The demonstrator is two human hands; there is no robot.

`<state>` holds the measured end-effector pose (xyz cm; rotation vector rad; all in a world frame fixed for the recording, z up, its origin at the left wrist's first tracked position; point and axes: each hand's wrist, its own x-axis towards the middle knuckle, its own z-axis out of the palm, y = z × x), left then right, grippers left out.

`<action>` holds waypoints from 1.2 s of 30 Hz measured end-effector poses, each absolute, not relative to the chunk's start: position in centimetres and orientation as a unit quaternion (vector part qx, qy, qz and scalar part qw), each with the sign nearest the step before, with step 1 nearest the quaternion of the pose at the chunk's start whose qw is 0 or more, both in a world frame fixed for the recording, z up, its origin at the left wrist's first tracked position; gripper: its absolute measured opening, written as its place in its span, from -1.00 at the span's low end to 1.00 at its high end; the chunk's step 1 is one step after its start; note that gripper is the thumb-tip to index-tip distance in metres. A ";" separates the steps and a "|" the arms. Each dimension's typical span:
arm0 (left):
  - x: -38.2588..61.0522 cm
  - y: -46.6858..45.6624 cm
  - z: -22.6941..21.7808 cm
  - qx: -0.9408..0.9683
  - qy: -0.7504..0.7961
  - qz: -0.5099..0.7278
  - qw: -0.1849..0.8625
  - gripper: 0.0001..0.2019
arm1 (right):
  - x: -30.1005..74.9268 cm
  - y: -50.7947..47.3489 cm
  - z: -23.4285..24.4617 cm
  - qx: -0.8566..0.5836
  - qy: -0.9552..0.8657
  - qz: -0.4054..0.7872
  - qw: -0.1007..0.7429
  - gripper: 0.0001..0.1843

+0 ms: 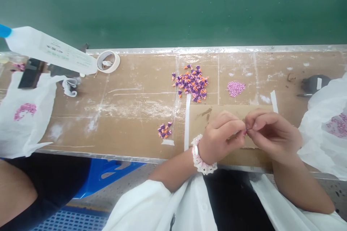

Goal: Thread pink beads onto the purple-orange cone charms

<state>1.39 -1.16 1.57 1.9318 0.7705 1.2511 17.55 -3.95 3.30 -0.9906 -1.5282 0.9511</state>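
Observation:
My left hand [222, 135] and my right hand [271, 133] meet over the cardboard-covered bench [121, 115], fingertips pinched together on a tiny piece that I cannot make out. A frilly white band circles my left wrist. Beyond my hands lie a large heap of purple and orange pieces [192, 83] and a small heap of pink beads [235, 88]. A smaller cluster of purple and orange pieces [164, 130] sits to the left of my left hand.
A tape roll [108, 61] and a white bottle [51, 50] lie at the back left. White plastic bags holding pink bits rest at the left [24, 112] and right [328, 130] ends. Another person's leg [16, 191] shows at lower left, by a blue stool [108, 173].

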 end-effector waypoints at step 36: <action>-0.6 0.9 0.6 0.622 0.434 0.442 0.478 -0.86 | 18.3 -3.9 2.6 -0.483 -0.816 0.290 0.126 -0.86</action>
